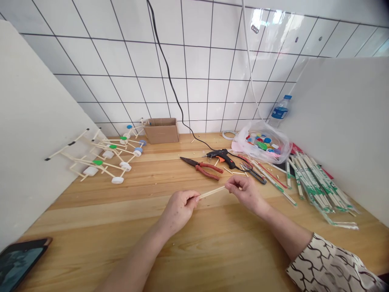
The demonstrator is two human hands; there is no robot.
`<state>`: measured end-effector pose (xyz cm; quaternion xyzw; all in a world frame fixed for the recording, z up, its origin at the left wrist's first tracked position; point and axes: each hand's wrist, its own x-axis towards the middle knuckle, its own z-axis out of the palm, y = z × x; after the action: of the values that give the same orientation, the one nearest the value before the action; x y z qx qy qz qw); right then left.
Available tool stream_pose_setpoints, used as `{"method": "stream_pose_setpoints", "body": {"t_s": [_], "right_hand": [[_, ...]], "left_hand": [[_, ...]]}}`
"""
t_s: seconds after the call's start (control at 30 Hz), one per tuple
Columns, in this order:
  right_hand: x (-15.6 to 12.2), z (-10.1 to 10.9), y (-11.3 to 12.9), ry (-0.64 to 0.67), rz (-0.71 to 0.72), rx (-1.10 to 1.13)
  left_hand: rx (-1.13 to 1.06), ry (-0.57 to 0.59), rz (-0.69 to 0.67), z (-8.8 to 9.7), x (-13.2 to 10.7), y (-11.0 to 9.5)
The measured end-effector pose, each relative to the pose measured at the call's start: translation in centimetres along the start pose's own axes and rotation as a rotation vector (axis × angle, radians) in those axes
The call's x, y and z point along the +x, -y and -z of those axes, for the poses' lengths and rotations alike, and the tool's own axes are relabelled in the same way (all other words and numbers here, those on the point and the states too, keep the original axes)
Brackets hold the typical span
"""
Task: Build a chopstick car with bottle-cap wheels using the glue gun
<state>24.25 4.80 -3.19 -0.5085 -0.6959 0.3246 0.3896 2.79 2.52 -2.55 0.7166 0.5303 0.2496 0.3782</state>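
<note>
A pair of thin wooden chopsticks (212, 192) spans the gap between my hands, low over the wooden table (194, 251). My left hand (180, 207) pinches one end, its fingers folded over it. At the other end, my right hand (243, 190) grips with thumb and fingertips. Just beyond them lie red-handled pliers (206, 168) with dark jaws. A black glue gun (223, 157) with an orange trigger rests behind the pliers, and short cut stick pieces lie around it.
Stick models with bottle-cap wheels (118, 179) stand at left, near a cardboard box (161, 130). To the right are a plastic bag (243, 142) of colourful caps, a water bottle (278, 111) and wrapped chopsticks (319, 184). A phone or tablet (21, 259) lies front left.
</note>
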Motion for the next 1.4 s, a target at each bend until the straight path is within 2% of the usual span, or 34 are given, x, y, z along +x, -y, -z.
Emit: {"method": "stream_pose_setpoints", "body": {"t_s": [0.8,1.13,1.27,1.4], "right_hand": [[0.00,0.05,0.07,0.020,-0.025,-0.012],[0.13,0.07,0.45,0.054,-0.049,0.066],[0.35,0.39,0.67,-0.017,-0.058,0.125],[0.62,0.62,0.59,-0.096,-0.061,0.082]], "left_hand": [[0.015,-0.009,-0.013,0.13,-0.03,0.09],[0.057,-0.036,-0.001,0.47,0.02,-0.03],[0.066,-0.051,0.017,0.61,0.01,0.03],[0.069,-0.069,0.026,0.72,0.00,0.04]]}}
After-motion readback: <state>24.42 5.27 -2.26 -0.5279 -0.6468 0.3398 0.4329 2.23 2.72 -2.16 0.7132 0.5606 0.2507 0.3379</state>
